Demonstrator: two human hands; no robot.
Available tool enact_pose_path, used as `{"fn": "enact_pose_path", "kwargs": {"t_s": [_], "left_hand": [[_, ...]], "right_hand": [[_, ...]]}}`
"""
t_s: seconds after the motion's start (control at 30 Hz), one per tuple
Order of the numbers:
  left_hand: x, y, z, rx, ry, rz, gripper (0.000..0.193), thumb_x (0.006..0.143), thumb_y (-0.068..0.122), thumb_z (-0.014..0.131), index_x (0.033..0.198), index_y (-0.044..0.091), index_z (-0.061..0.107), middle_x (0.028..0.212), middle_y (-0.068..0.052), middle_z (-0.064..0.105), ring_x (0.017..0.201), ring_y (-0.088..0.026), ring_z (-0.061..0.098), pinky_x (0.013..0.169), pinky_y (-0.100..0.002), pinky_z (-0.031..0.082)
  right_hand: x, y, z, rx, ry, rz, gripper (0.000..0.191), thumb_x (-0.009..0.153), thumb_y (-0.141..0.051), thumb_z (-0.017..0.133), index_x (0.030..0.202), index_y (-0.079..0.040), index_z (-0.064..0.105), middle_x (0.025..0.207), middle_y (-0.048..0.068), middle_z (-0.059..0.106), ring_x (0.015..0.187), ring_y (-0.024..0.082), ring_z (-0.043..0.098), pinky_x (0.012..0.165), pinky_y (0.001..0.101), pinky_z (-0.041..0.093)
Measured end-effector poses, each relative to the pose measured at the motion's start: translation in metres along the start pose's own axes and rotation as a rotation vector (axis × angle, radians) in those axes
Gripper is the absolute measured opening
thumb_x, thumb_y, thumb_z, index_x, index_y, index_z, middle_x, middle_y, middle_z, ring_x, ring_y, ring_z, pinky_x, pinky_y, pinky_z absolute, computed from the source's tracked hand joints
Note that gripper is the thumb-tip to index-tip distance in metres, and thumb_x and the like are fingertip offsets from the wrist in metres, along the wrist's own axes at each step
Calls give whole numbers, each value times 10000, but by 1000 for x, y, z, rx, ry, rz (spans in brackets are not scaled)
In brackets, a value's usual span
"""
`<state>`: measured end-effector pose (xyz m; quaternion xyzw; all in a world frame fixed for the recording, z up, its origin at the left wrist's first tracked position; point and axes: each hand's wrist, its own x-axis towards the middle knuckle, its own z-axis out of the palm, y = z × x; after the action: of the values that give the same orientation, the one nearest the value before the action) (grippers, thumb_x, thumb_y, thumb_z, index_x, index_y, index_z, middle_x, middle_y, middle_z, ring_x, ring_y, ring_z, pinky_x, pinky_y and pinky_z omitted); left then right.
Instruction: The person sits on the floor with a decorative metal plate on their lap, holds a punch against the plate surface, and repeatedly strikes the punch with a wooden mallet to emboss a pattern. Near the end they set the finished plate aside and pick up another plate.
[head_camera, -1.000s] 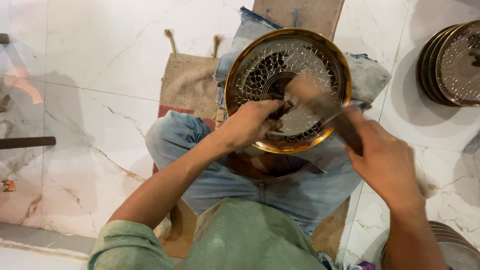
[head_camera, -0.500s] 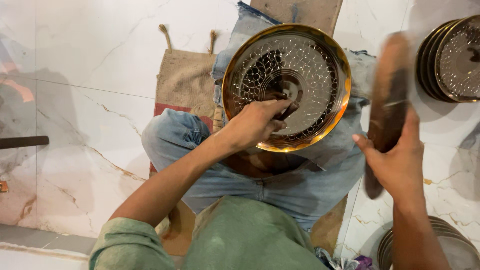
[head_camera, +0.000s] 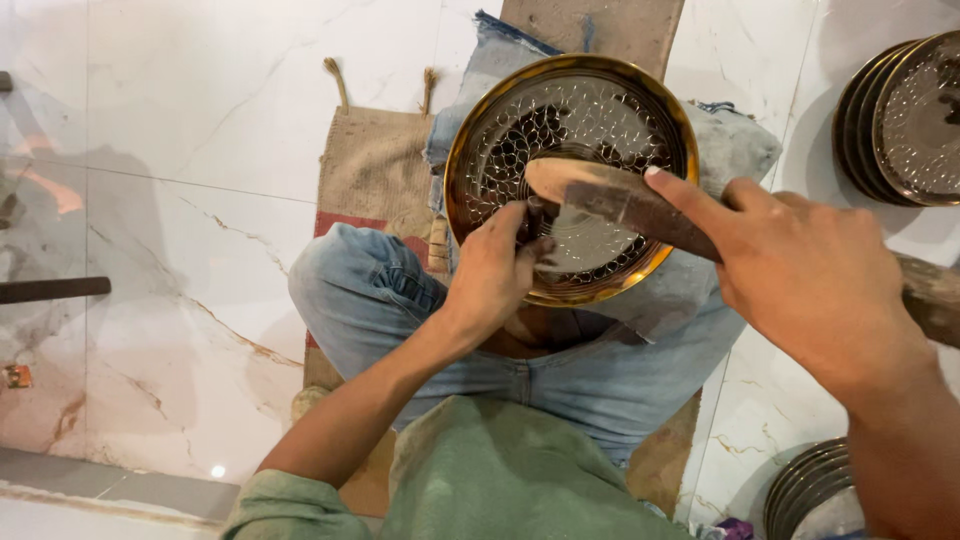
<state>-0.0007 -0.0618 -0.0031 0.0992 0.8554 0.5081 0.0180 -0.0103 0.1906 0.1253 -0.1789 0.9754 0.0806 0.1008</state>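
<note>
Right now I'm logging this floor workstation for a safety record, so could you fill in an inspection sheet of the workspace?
Surface: white marble-patterned tile floor, with a brown burlap mat under the seated person.
Job's things: round patterned brass plate resting on the lap; long dark wooden mallet lying across it.
Clutter: stacks of similar metal plates at upper right and lower right; dark bar on the floor at left.
Grippers: left hand holds a small tool against the plate; right hand grips the mallet.
Cables: nothing seen.
Surroundings: wooden board at top.
</note>
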Motion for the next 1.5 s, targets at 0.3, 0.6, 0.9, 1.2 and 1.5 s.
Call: {"fn": "enact_pose_path", "kwargs": {"t_s": [0.3, 0.6, 0.9, 1.2, 1.5], "left_hand": [[-2, -5, 8, 0, -2, -46, 282, 938, 92, 718, 1152, 4, 556, 963, -221, 649, 865, -421, 663, 736, -491, 504], [15, -10, 6, -58, -226, 75, 356, 899, 86, 724, 1244, 39, 651, 1075, -201, 724, 977, -386, 726, 816, -424, 565], [21, -2, -4, -127, -330, 95, 372, 899, 38, 691, 1268, 17, 646, 1118, -197, 711, 1019, -372, 716, 844, -406, 562], [4, -5, 7, 13, -102, 7, 276, 924, 70, 710, 1176, 12, 614, 1064, -220, 696, 1008, -428, 682, 834, -474, 530], [-2, -7, 11, -13, -83, -64, 274, 951, 127, 735, 1099, -13, 550, 965, -230, 668, 899, -434, 672, 766, -485, 521]], "right_hand": [[12, 5, 4, 719, 370, 83, 757, 897, -238, 738, 1540, -160, 345, 1057, 149, 672, 855, 344, 721, 720, 456, 590], [-15, 11, 15, 304, -212, 224, 870, 879, -257, 737, 1659, -297, 352, 1018, 126, 720, 838, 365, 738, 753, 482, 592], [-46, 14, 53, 578, 119, 354, 861, 822, -279, 769, 1578, -158, 376, 1095, 247, 697, 892, 462, 705, 748, 531, 565], [-15, 5, -3, 44, -132, 49, 924, 812, -235, 752, 1620, -385, 329, 1028, 73, 677, 792, 300, 740, 676, 429, 599], [7, 0, -11, 426, 268, 10, 776, 864, -222, 752, 1546, -174, 385, 1074, 175, 670, 821, 391, 701, 676, 489, 564]]}}
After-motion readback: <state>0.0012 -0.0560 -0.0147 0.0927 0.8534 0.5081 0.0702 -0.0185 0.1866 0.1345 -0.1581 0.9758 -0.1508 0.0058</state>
